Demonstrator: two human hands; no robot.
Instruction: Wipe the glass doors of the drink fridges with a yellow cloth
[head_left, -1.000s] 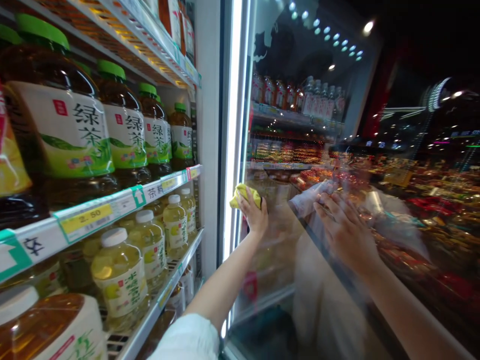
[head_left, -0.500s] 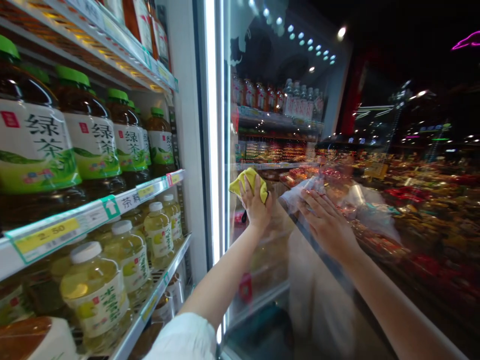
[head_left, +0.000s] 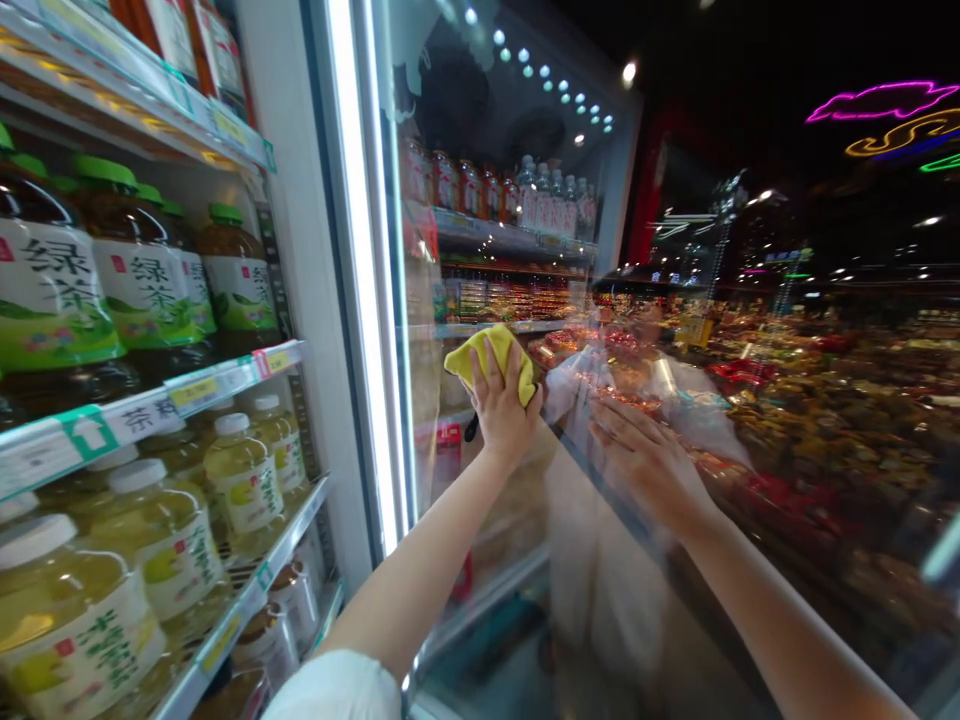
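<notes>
My left hand (head_left: pixel 508 410) presses a folded yellow cloth (head_left: pixel 491 362) against the glass door (head_left: pixel 480 490), its fingers spread over the cloth. To its right, my right hand (head_left: pixel 649 455) lies against the glass with fingers stretched out, slightly blurred. A pale, bluish-white patch (head_left: pixel 577 378) shows near the right fingertips; whether it is a reflection or fabric I cannot tell. Along the left side of the glass runs a bright vertical light strip (head_left: pixel 364 270).
Refrigerated shelves on the left hold green-capped tea bottles (head_left: pixel 139 260) above white-capped pale yellow drink bottles (head_left: pixel 244 470). A price rail (head_left: pixel 142 415) edges the shelf. Reflections of bottles and colourful packaged goods cover the glass. Neon signs (head_left: pixel 885 100) glow upper right.
My view has turned right, so the shelves and light strip slide left. My left hand and the yellow cloth have moved right across the glass, farther from the strip. My right hand stays extended.
</notes>
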